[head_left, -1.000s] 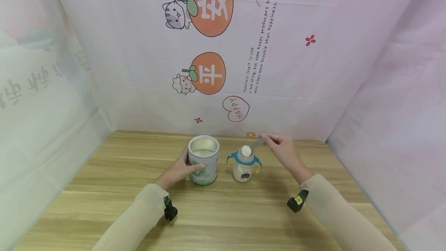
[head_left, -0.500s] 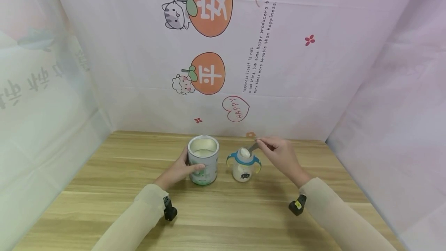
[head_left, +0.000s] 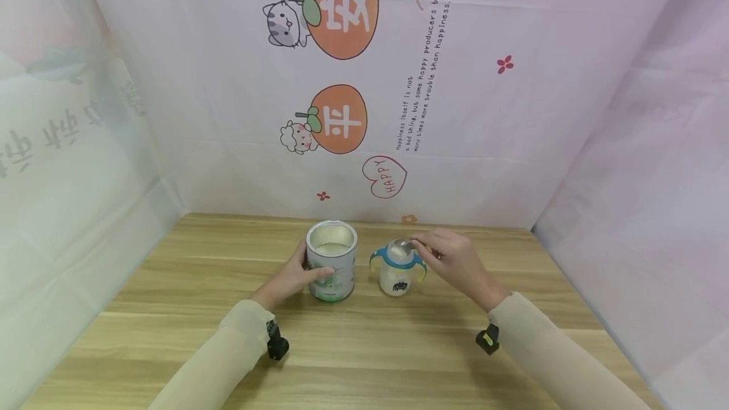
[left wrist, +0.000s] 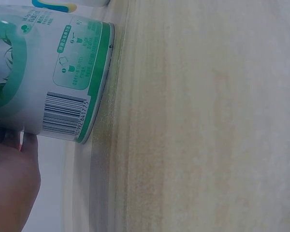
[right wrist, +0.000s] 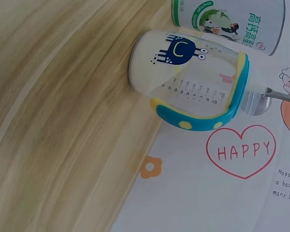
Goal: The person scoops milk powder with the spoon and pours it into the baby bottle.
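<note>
My left hand (head_left: 293,280) grips a white and green milk powder can (head_left: 340,271), thumb across its front. The open can stands upright, with pale powder inside. To its right stands a clear baby bottle (head_left: 393,281) with blue and yellow handles and no lid. White contents fill its lower part in the right wrist view. My right hand (head_left: 455,262) pinches the handle of a metal spoon (right wrist: 280,96), whose bowl is tipped at the bottle's mouth. The right hand is out of the right wrist view. In the left wrist view, fingers (left wrist: 30,145) press against the can (left wrist: 38,72).
The wooden table (head_left: 364,347) extends in front of both containers. A printed white cloth (head_left: 484,144) hangs right behind the table's back edge, and more cloth walls (head_left: 643,207) close in both sides.
The right hand has moved left and slightly down, tilting the spoon over the bottle's mouth. The heap of white powder on the spoon is no longer visible. The left hand and can stay put.
</note>
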`<state>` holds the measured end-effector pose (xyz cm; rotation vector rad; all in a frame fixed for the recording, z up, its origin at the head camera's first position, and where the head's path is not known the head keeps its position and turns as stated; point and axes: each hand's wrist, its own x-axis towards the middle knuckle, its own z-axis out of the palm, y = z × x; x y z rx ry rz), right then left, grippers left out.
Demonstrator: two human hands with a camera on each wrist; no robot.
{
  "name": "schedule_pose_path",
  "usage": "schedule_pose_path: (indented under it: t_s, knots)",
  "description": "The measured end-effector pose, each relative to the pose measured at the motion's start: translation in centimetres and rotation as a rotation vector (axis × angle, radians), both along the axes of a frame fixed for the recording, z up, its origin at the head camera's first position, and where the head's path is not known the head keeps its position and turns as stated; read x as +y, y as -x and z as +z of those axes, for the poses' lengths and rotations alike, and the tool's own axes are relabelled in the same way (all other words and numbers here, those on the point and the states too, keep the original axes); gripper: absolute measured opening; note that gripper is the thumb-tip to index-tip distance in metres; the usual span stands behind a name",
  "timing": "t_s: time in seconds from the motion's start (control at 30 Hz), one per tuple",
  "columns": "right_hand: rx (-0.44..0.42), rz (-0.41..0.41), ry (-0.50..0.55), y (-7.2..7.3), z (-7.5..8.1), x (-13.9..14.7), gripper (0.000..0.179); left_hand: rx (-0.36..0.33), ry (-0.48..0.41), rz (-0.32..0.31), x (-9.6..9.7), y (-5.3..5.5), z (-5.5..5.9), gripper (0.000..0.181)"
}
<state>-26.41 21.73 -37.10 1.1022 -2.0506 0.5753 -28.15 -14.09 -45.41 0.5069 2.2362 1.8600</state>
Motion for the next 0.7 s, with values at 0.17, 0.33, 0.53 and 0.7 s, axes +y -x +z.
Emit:
schedule_pose_path:
  t_s: [0.17,0.33,0.53,0.7]
  knots:
    - [0.087,0.032,-0.062,-0.06,-0.10,-0.12,0.021,0.000,0.002,0.003,-0.09,0.15,-0.15,0.107]
    - [0.199,0.072,-0.128,-0.22,-0.02,-0.32,0.034,-0.001,-0.001,0.002,-0.14,0.16,-0.17,0.107]
    - [0.293,0.122,-0.168,-0.44,0.10,-0.50,0.030,-0.009,0.011,0.013,-0.07,0.03,0.01,0.108]
    - [0.390,0.149,-0.211,-0.66,0.28,-0.59,0.029,-0.008,0.003,0.012,-0.11,0.05,-0.07,0.106]
